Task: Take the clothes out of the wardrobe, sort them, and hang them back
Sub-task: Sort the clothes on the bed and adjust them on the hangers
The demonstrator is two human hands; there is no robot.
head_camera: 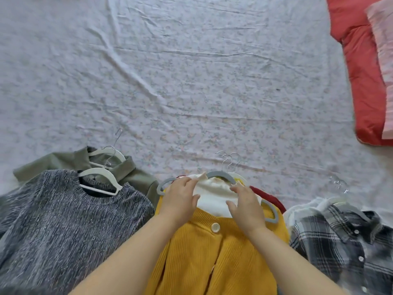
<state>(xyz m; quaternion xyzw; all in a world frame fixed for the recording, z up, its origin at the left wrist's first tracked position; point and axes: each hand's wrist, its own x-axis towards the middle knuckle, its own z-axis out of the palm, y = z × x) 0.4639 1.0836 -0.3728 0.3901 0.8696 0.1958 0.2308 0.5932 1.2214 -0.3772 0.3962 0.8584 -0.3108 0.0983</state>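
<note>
A mustard-yellow ribbed cardigan (204,258) with a white button lies on the bed in front of me, over a white knit top (212,196) on a grey hanger (219,174). My left hand (180,199) rests on the cardigan's left shoulder, its fingertips touching the white collar. My right hand (246,205) lies on the right shoulder, fingers spread over the white knit. A dark red garment (270,196) peeks out beneath. To the left lies a speckled grey sweater (63,226) on a white hanger (100,177), over an olive green top (131,173). A plaid shirt (340,237) lies to the right.
The clothes lie along the near edge of a bed covered by a pale floral sheet (191,81), which stretches away wrinkled. A red quilt (361,71) with a pink pillow (382,50) on it fills the far right corner.
</note>
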